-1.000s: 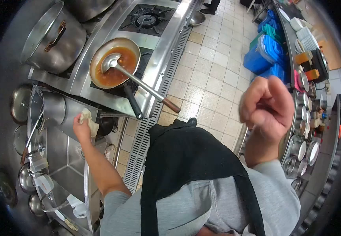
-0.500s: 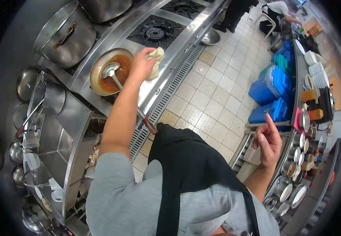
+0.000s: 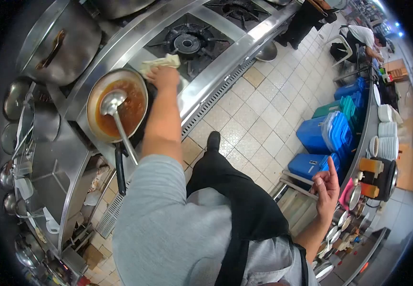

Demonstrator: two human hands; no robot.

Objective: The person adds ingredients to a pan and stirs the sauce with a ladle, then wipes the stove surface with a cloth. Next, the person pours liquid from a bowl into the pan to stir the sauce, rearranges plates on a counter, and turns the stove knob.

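Flr is tiled in pale sqs., edged by a slotted grate; R. side is lined by a long counter. White chair is set nr far end, where bright lights are seen.

Left hand is covering part of cloth. Sleeve is hiding end of ladle. Top edge is cutting off back pot and black-clad person.

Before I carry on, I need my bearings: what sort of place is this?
Most likely a restaurant kitchen, judging by the long steel stove, the big pot and the stacked plates.
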